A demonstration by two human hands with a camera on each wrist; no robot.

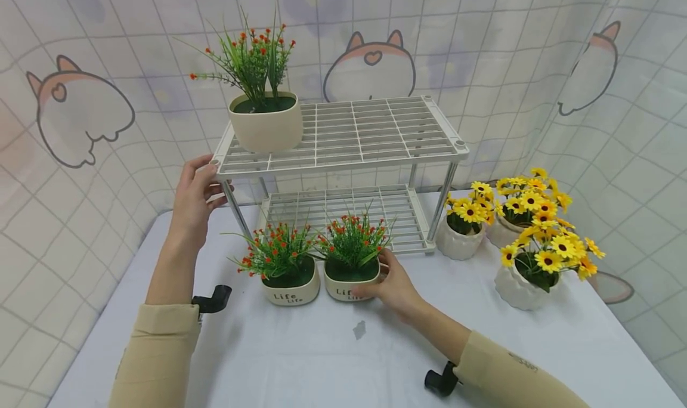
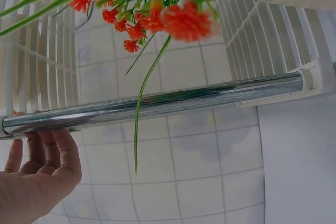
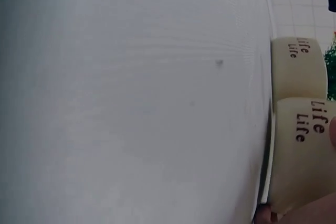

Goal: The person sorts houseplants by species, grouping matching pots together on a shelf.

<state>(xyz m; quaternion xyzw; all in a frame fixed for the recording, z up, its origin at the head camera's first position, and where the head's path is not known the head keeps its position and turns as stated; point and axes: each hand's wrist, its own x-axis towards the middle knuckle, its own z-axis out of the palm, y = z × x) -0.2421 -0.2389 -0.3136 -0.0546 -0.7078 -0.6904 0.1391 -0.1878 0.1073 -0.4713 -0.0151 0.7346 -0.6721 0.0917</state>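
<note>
Cream is the pot [image 1: 343, 293] my right hand [image 1: 396, 287] grips in the lower middle of the frame, thumb on its front wall and fingers round its right side, I think for a level hold; my left hand [image 1: 194, 202], left of centre, is curled round a corner of the rack [image 1: 343, 166], likely to steady it. A twin [image 1: 291, 293] sits just beside the pot, a third [image 1: 268, 129] stands on the rack at upper left, and yellow flowers [image 1: 548, 260] group at right, perhaps out of my way.
</note>
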